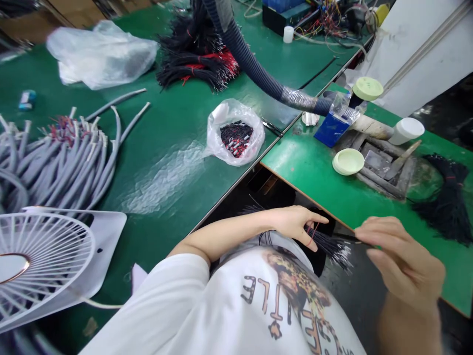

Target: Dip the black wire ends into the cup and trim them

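Note:
My left hand point(297, 224) reaches across my lap around a bundle of black wires point(330, 246) with pale stripped ends. Its thumb and index finger stretch out on either side of the bundle, and a red tie point(313, 232) shows between them; the other fingers are hidden. To the right, apart from the bundle, my right hand point(410, 256) is raised and slightly blurred. Its fingers are bent together as in a pinch, and whatever is between the tips is too small to make out. The green bench edge lies just beyond both hands.
On the green table point(162, 148) are a plastic bag of small black and red pieces point(236, 138), grey cables point(66, 167), a fan point(40, 266) and wire bundles point(199, 64). A hose point(258, 74) runs to the right bench with a soldering pot point(384, 162), cups and black wires point(447, 197).

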Tool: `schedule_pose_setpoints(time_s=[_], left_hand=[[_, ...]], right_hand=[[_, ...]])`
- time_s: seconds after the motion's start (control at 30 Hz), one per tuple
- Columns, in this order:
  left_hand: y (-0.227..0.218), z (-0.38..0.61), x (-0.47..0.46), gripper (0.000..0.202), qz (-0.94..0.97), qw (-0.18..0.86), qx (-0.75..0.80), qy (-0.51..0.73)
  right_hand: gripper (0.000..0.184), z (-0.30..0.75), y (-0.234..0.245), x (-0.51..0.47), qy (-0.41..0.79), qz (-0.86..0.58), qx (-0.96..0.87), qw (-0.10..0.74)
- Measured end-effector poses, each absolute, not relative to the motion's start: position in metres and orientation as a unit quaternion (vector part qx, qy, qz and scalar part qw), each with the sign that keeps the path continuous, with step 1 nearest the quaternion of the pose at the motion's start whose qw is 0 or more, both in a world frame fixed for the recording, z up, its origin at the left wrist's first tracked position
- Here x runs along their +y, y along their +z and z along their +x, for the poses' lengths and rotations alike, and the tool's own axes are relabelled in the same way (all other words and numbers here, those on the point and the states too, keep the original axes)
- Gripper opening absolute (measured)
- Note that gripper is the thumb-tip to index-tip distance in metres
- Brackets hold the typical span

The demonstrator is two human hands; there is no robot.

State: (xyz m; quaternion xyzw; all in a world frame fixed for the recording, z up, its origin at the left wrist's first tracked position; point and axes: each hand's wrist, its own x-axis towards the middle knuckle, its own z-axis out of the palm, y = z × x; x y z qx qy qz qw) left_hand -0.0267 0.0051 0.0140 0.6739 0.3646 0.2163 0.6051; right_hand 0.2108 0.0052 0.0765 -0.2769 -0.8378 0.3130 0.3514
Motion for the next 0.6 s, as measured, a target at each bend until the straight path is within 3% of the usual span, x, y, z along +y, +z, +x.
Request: schedule_pose_setpoints(time_s=[0.13, 0.23, 0.37, 0.5, 0.6], left_hand=[[0.019, -0.019, 0.007, 0.039, 0.732, 0.579, 0.315, 0.173], [0.019, -0.016, 0.006, 0.024, 0.744, 0.574, 0.297, 0.170], [0.013, -0.020, 0.002, 0.014, 0.718, 0.617, 0.275, 0.167], [0.005, -0.027, 0.001, 0.021, 0.637, 0.706, 0.260, 0.166], [-0.004, -0.034, 0.006, 0.024, 0.550, 0.761, 0.277, 0.206]], right_hand=[[0.028, 0.189, 0.097, 0.019, 0.279, -0.157, -0.944, 0.080], [0.027, 0.171, 0.094, 0.020, 0.256, -0.149, -0.955, -0.028], [0.017, 0.165, 0.084, 0.018, 0.214, -0.180, -0.958, -0.071], [0.032, 0.173, 0.082, 0.027, 0.248, -0.179, -0.950, -0.067], [0.040, 0.184, 0.088, 0.035, 0.272, -0.177, -0.946, 0.004]])
